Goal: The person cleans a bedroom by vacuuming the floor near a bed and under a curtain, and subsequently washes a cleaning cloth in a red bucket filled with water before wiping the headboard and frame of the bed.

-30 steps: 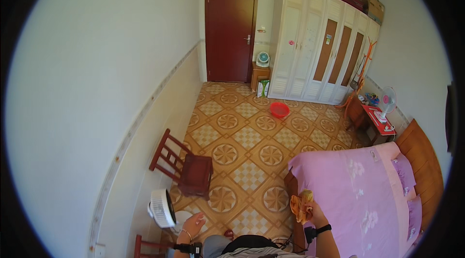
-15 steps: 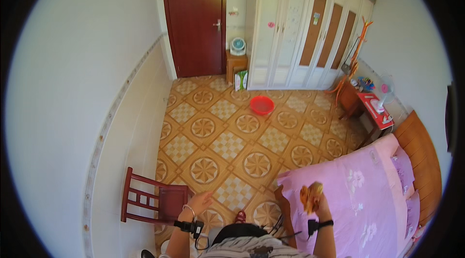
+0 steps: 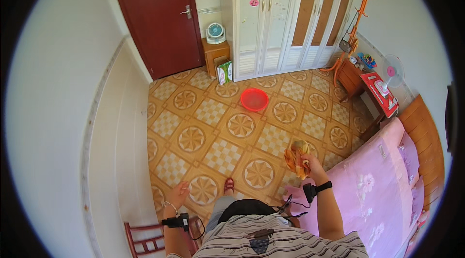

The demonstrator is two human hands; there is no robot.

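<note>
A crumpled orange and yellow cloth (image 3: pixel 296 159) is bunched in my right hand (image 3: pixel 314 165), which is held out over the floor beside the bed's near corner. My fingers wrap round one side of it, and its loose end hangs to the left. My left hand (image 3: pixel 178 194) hangs low above the tiles with its fingers apart and nothing in them. Just behind it is the dark red wooden chair (image 3: pixel 145 241), partly hidden by my forearm. On the floor ahead sits a round red basin (image 3: pixel 255 99).
A bed with a pink sheet (image 3: pixel 348 195) fills the right side. Along the back stand a closed red door (image 3: pixel 155 21), a small wooden stand (image 3: pixel 216 53) with a box fan, and a white wardrobe (image 3: pixel 249 40). An orange coat rack (image 3: pixel 352 35) and a desk with a fan (image 3: pixel 385 86) are far right.
I have stepped forward: the chair has slid back toward the lower edge and the basin is nearer. My right hand has moved from over the bed to over the floor, still holding the cloth.
</note>
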